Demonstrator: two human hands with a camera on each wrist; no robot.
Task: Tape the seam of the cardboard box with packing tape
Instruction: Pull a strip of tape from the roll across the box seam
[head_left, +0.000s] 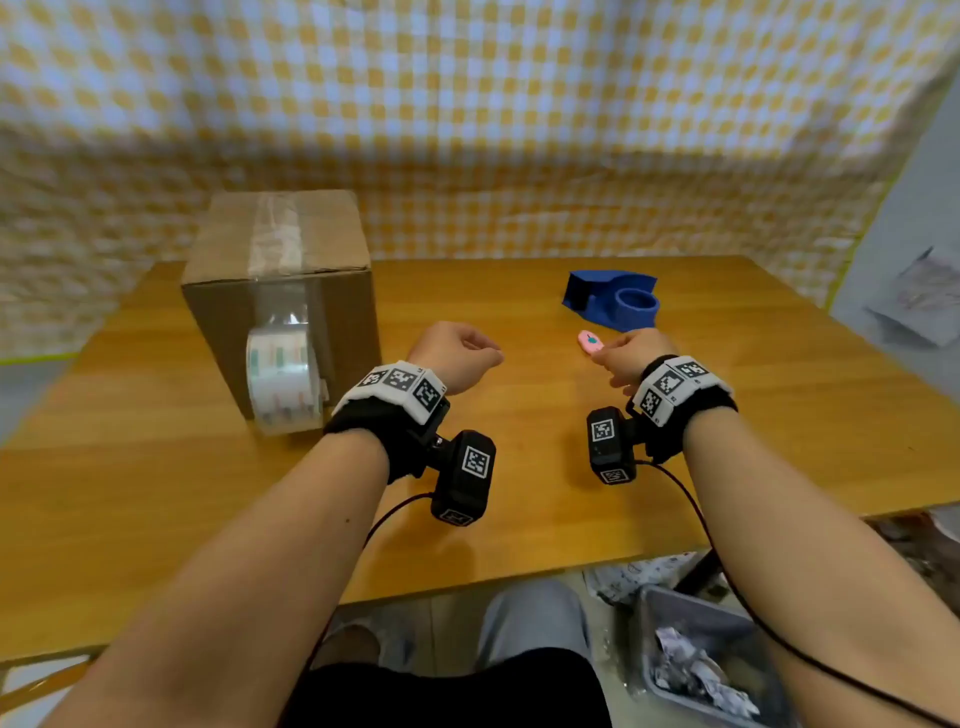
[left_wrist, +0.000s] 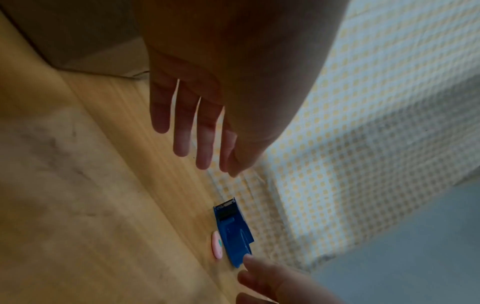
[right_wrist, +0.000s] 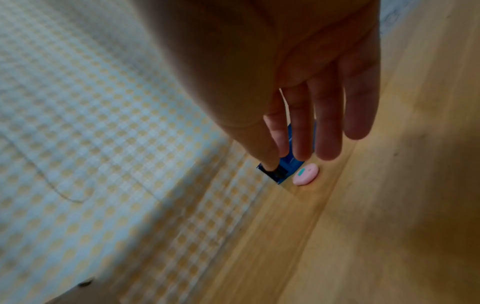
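Cardboard box (head_left: 280, 291) upright near the counter's (head_left: 519, 519) far left corner, tape already along its top seam, packing tape roll (head_left: 283, 382) hanging against its near face. Left hand (head_left: 457, 358) and right hand (head_left: 631, 358) empty, fingers loosely apart. Probably light, stiff; best gripped through the core.

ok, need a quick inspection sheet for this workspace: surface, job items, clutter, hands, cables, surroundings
Surface: wooden table, bare wood.
Job's things: cardboard box at back left, top seam taped; tape roll hangs by its strip down the box front; blue tape dispenser, no roll on it.
Clutter: pink oval cutter beside the dispenser.
Grippers: left hand and right hand above the table, holding nothing.
Cables: black wrist-camera cables trailing off the table edge.
Surroundings: checked cloth backdrop; scrap bin on the floor.
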